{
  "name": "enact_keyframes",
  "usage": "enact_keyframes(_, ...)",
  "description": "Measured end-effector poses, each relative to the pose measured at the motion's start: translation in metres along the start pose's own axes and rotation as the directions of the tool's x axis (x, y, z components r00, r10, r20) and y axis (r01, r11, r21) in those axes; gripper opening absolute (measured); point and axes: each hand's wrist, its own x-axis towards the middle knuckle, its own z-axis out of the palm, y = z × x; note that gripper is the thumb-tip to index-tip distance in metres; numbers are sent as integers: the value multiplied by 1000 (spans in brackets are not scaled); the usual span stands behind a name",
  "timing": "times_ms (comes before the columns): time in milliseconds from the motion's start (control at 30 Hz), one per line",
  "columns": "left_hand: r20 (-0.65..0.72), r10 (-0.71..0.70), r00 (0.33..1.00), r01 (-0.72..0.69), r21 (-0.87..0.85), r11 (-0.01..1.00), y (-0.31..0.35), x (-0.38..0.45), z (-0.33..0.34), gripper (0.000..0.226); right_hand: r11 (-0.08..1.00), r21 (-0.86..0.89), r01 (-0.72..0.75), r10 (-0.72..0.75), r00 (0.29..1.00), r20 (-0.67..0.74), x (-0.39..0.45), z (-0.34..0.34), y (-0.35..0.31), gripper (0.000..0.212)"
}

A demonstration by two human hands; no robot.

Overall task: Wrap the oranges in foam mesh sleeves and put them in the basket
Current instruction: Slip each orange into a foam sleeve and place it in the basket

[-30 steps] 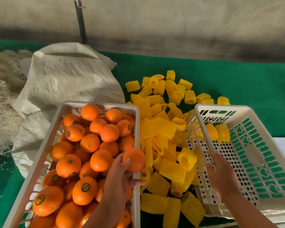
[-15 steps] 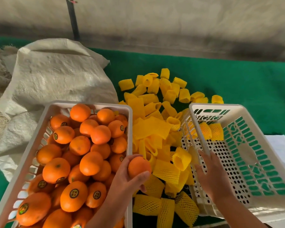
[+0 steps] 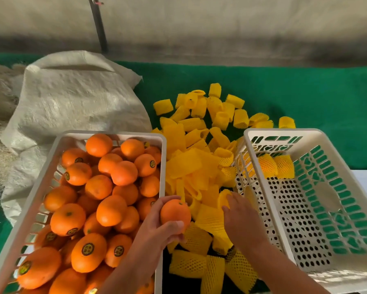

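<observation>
A: Orange (image 3: pixel 175 215) status: held in the left hand (image 3: pixel 157 228), fingers curled round it, above the near right rim of the full crate (image 3: pixel 162 166). It is bare, not yet sleeved.

B: And the right hand (image 3: pixel 240 213)?

A: Fingers reach into the foam mesh sleeves (image 3: pixel 201 170) piled on the green table (image 3: pixel 305 98); they touch one sleeve (image 3: pixel 224 198), but whether the grip has closed on it cannot be told.

B: Failure risks?

A: Probably two. Overlapping sleeves may lift together. A flattened sleeve may resist opening one-handed, loosening the hold on the orange. The basket (image 3: pixel 348 187), right, holds two wrapped oranges (image 3: pixel 276 165) at its far end.
</observation>
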Motion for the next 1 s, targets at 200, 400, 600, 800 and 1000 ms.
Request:
enact_keyframes(200, 133, -41, 990, 51, -73, 996, 15, 2, 19, 62, 934, 356, 35, 63, 964, -260, -15, -36, -14, 20)
enact_keyframes(400, 246, -119, 962, 4, 424, 906, 35, -6, 43, 69, 910, 388, 147, -54, 969, -239, -21, -47, -25, 19)
enact_keyframes(600, 295, -132, 946, -196, 849, 491, 32, -15, 67, 62, 914, 219, 341, -270, 915, -299, -20, -50, -19, 10)
enact_keyframes(800, 165, -187, 968, -26, 811, 585, 27, -23, 74, 65, 875, 440, 202, -198, 979, -57, -24, -46, -13, 34)
enact_keyframes(1000, 62, -107, 992, 39, 666, 745, 22, -17, 62, 91, 801, 549, 239, -248, 967, -59, -31, -52, -22, 46)
